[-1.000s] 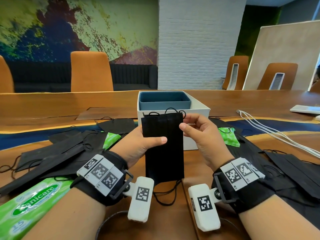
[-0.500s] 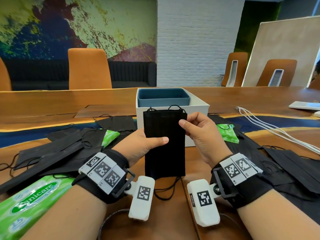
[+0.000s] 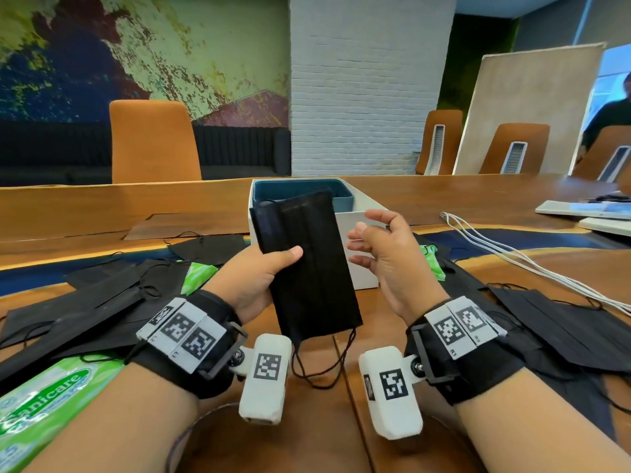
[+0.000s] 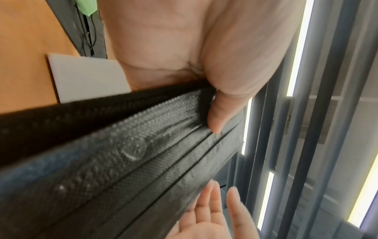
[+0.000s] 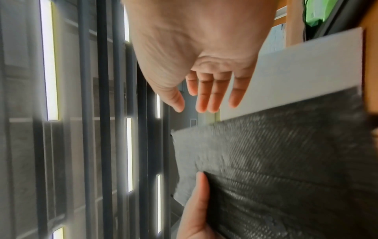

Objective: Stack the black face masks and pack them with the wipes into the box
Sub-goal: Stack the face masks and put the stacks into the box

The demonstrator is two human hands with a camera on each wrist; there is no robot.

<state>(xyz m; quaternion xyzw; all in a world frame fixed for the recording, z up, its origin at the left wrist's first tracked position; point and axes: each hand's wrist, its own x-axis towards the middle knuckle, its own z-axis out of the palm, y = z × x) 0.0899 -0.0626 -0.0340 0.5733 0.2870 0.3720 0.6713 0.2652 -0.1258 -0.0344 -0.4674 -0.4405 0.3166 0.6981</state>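
My left hand (image 3: 269, 268) grips a stack of black face masks (image 3: 309, 264), thumb across its front, and holds it upright and tilted left in front of the white box (image 3: 362, 233) with a blue liner. In the left wrist view the thumb (image 4: 216, 116) presses on the pleated masks (image 4: 143, 161). My right hand (image 3: 372, 247) hovers just right of the stack, fingers spread and relaxed, touching nothing; the right wrist view shows its open fingers (image 5: 206, 93) apart from the masks (image 5: 286, 161). Ear loops dangle below the stack.
Loose black masks lie on the table at left (image 3: 95, 302) and right (image 3: 563, 329). A green wipes pack (image 3: 44, 404) sits at the near left, smaller green packets (image 3: 196, 276) beside the box. White cables (image 3: 512, 254) run along the right. Orange chairs stand behind.
My right hand has let go of the top of the stack and opened beside it. The stack now tilts left, held by my left hand alone and raised towards the box.
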